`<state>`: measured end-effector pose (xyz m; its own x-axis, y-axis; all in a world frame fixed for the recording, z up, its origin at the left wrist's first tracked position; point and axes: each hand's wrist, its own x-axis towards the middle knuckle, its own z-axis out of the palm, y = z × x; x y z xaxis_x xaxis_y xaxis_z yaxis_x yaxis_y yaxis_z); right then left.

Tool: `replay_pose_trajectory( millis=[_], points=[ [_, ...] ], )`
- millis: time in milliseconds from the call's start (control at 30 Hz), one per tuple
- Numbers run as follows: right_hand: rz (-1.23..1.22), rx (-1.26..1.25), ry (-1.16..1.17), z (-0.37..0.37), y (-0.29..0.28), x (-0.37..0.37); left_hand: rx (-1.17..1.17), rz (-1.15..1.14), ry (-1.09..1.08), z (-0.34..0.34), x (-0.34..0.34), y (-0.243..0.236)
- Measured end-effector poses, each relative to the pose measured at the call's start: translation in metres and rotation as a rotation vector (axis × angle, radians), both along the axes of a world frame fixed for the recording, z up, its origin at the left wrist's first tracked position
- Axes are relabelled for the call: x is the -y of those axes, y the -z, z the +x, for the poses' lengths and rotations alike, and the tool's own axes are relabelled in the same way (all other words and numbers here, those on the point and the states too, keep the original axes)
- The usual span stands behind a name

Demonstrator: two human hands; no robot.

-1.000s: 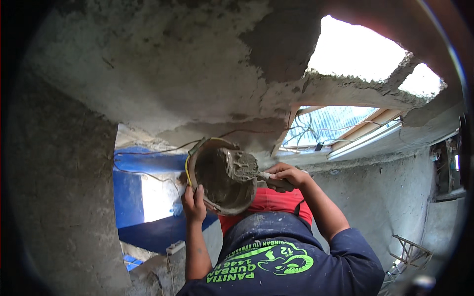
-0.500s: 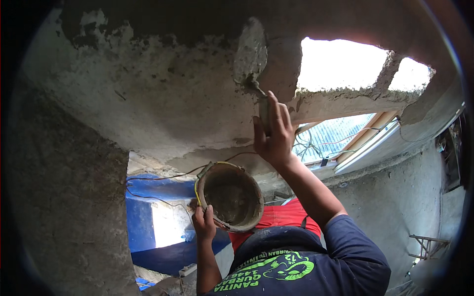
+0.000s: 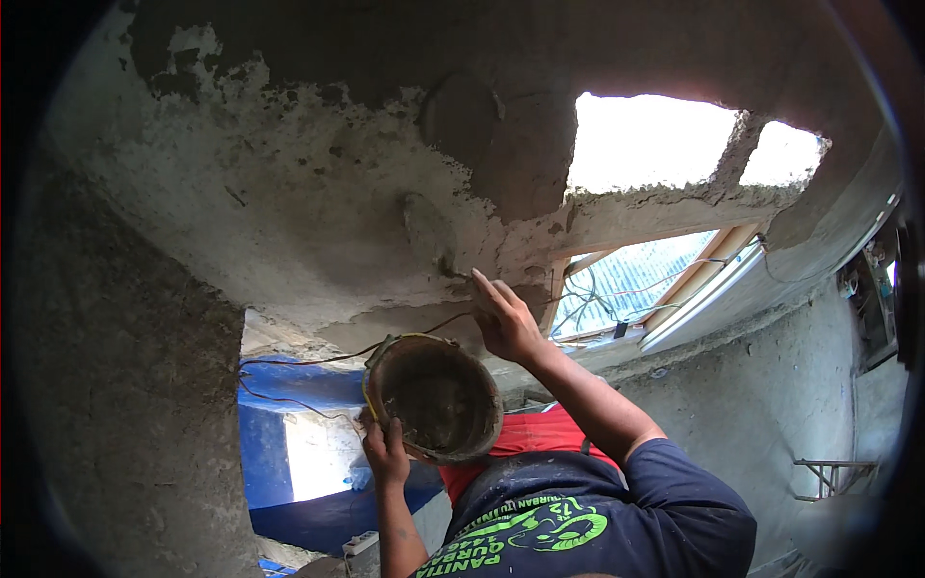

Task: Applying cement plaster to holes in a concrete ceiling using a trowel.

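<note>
My right hand (image 3: 508, 321) is closed round the handle of a trowel (image 3: 430, 231), its rounded grey blade close to the wall (image 3: 318, 212); whether it touches cannot be made out. Darker wet mortar (image 3: 458, 114) forms an oval patch above the blade. Lower down, my left hand (image 3: 387, 453) grips the near left side of a round, mortar-crusted bucket (image 3: 474, 380) with a yellow handle along its edge. The bucket tilts toward me, and grey residue shows inside.
Two bright openings (image 3: 655, 144) break the wall at the upper right, above a wooden-framed window (image 3: 631, 284) with loose cables. A cable (image 3: 318, 361) crosses behind the bucket. Blue-painted surfaces (image 3: 265, 433) lie lower left; a wooden frame (image 3: 833, 475) stands at the right.
The trowel and my right hand have come down and left from the upper wall. A dark oval mortar patch now shows there. My left hand still holds the bucket.
</note>
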<state>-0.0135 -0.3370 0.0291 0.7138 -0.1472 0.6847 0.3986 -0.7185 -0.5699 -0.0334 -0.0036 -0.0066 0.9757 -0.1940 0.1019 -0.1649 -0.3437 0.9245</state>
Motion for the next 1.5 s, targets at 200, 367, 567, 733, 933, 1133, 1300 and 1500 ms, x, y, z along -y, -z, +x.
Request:
replay_pose_trajectory(
  millis=[200,367,567,733,933,1133,1300,1500],
  points=[
    [0.357,0.271,0.068,-0.01,-0.054,0.002,0.078,0.196,-0.014,0.003,-0.002,0.008],
    [-0.023,0.351,0.376,0.013,-0.115,0.022,0.078,0.15,-0.027,-0.001,0.004,0.007],
    [-0.228,0.132,0.361,0.02,-0.094,0.004,0.043,0.162,-0.019,0.001,0.003,0.007],
    [-0.123,0.09,0.129,0.016,-0.08,-0.007,0.004,0.11,-0.033,0.002,0.005,0.008],
    [-0.158,0.506,0.429,0.026,-0.113,0.037,0.045,0.135,-0.029,-0.001,0.008,-0.004],
    [-0.148,0.186,0.447,0.018,-0.08,0.034,-0.001,0.136,-0.017,0.005,0.004,0.0],
    [-0.021,0.005,-0.054,-0.006,-0.059,0.028,0.09,0.068,-0.012,0.004,0.009,0.002],
    [0.089,0.41,0.203,-0.01,-0.096,0.057,0.023,0.179,-0.001,-0.003,0.013,-0.014]
  ],
)
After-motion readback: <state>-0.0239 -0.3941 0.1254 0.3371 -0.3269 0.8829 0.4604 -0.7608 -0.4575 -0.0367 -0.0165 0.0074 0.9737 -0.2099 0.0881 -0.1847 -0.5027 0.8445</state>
